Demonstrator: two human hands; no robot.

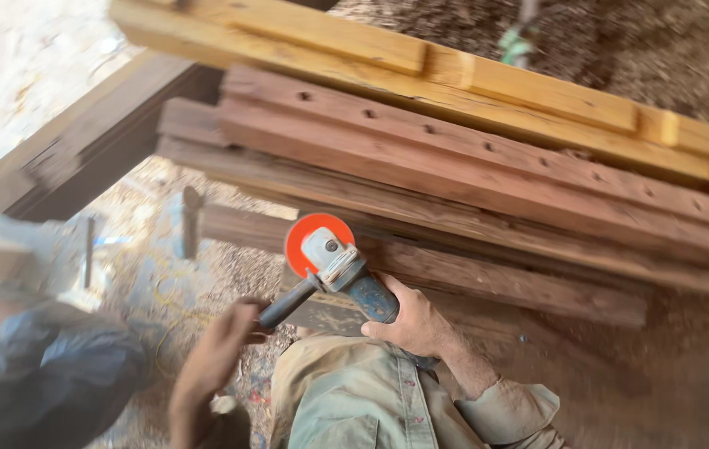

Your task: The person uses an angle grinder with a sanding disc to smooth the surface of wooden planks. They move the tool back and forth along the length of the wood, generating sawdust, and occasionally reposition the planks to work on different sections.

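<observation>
I hold an angle grinder [339,268] with a blue body, a grey head and an orange disc guard [309,233]. My right hand [414,320] is wrapped around its blue body. My left hand [220,349] grips the black side handle [286,304] that sticks out to the left. The disc end points toward a stack of long reddish-brown timber beams [487,179] with rows of small holes. A dark wooden piece [334,314] lies just under the grinder.
Paler yellow beams [421,71] lie on top of the stack. A dark plank [93,137] slants at the left. Sawdust covers the ground [155,274]. A dark blue cloth bundle [43,378] sits at the lower left. My khaki shirt [363,399] fills the bottom centre.
</observation>
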